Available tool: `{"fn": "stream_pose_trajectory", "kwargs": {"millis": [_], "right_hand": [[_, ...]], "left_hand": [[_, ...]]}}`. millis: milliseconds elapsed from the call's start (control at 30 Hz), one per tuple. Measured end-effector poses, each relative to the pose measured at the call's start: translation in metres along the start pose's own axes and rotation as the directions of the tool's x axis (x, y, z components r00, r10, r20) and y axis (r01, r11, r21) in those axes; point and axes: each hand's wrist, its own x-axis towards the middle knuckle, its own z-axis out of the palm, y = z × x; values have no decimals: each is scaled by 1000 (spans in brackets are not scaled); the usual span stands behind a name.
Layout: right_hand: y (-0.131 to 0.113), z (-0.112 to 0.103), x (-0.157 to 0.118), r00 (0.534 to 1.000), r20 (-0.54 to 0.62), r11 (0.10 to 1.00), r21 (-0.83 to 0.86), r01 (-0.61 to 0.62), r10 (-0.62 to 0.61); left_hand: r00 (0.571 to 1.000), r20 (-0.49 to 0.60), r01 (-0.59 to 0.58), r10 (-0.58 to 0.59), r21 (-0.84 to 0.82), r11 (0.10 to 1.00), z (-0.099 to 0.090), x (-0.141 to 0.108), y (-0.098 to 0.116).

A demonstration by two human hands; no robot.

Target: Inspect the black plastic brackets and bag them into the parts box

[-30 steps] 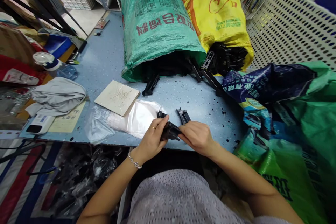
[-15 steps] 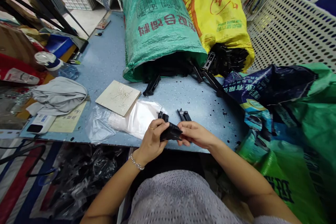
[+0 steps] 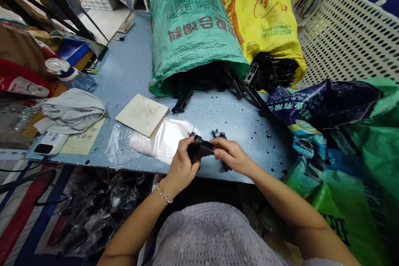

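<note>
My left hand (image 3: 180, 165) is closed around a black plastic part (image 3: 199, 149), held just above the table's front edge. The fingers of my right hand (image 3: 233, 156) are pinched at the part's right end; whether they also hold some smaller piece is hidden. Behind my right fingers a second black plastic part (image 3: 220, 134) lies on the blue table (image 3: 124, 66), partly covered by the hand. More black parts (image 3: 182, 102) lie near the mouth of a green woven sack (image 3: 199, 45).
A yellow sack (image 3: 274, 16) full of black parts stands at the back. Left of my hands are a white plastic bag (image 3: 156, 147), a square board (image 3: 141, 112) with tiny bits on it, and a grey cloth (image 3: 73, 110). Crumpled sacks (image 3: 336, 108) fill the right side.
The black part has turned in my left hand, and its right end now points less downward. My right fingers have shifted up along that end. The view has moved slightly.
</note>
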Motion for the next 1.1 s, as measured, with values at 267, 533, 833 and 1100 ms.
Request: {"fn": "stream_pose_trajectory", "kwargs": {"millis": [267, 533, 833, 1100], "right_hand": [[-5, 6, 6, 991, -40, 991, 38, -125, 126], [8, 11, 19, 945, 198, 881, 350, -317, 261], [8, 21, 22, 964, 140, 963, 121, -242, 225], [11, 11, 31, 997, -28, 914, -402, 50, -66]], "left_hand": [[999, 18, 32, -32, 31, 999, 1, 6, 7], [981, 137, 119, -140, 151, 981, -14, 11, 2], [965, 109, 237, -239, 28, 971, -8, 13, -1], [865, 204, 468, -458, -2, 884, -14, 18, 9]]}}
